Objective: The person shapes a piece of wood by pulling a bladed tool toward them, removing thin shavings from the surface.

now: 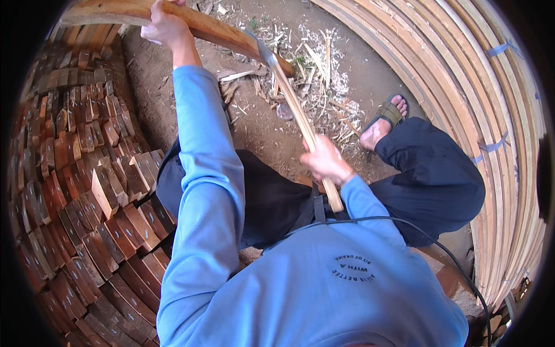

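A long reddish-brown wooden plank (191, 22) is lying tilted across the far part of the scene, its far-left portion gripped from above and its lower right end sloping down toward the dirt. A hatchet (300, 115) with a pale, slender wooden handle is running from near the lap up and left, its grey metal head (wedge-shaped, edge down) resting against the plank's upper face close to that right end.
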Action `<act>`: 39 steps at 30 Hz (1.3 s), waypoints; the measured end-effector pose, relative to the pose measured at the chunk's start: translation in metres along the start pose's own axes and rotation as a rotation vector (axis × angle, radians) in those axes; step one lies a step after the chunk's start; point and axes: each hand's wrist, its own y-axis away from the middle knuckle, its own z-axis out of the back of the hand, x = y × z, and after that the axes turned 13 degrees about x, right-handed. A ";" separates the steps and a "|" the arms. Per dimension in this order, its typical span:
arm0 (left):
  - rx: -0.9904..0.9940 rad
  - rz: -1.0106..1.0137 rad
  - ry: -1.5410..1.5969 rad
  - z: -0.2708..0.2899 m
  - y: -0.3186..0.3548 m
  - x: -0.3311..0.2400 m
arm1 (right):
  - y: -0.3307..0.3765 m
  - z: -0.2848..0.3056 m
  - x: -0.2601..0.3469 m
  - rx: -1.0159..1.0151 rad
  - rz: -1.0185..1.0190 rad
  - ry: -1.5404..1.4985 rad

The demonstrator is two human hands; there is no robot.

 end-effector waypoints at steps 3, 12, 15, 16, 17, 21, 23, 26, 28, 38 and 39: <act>0.030 -0.012 0.009 -0.002 -0.001 0.002 | -0.006 0.001 0.016 -0.010 -0.001 -0.001; 0.037 0.071 -0.007 -0.010 0.008 -0.014 | -0.013 0.001 0.005 -0.001 0.070 -0.056; 0.030 0.071 -0.018 -0.004 0.010 -0.016 | 0.026 -0.001 0.001 0.034 -0.003 -0.016; 0.023 0.076 -0.017 -0.004 0.011 -0.018 | 0.026 0.001 0.002 0.038 -0.003 -0.030; 0.020 0.077 -0.015 -0.006 0.011 -0.017 | 0.026 0.003 0.004 0.044 -0.004 -0.043; 0.069 0.034 0.014 -0.025 0.020 -0.022 | -0.002 0.003 0.007 -0.004 0.027 -0.019; 0.074 0.033 0.078 -0.024 0.019 -0.024 | 0.004 0.002 0.008 -0.006 0.038 -0.038; 0.110 -0.005 0.027 -0.046 0.034 -0.037 | 0.004 0.003 -0.007 -0.012 0.093 -0.128; 0.120 -0.013 0.070 -0.050 0.030 -0.038 | 0.006 0.003 -0.004 -0.019 0.105 -0.162; 0.071 0.031 -0.009 -0.053 0.022 -0.036 | 0.007 0.010 -0.027 0.023 0.079 -0.144; 0.060 0.059 -0.007 -0.057 0.022 -0.032 | 0.014 0.006 -0.029 -0.003 0.060 -0.134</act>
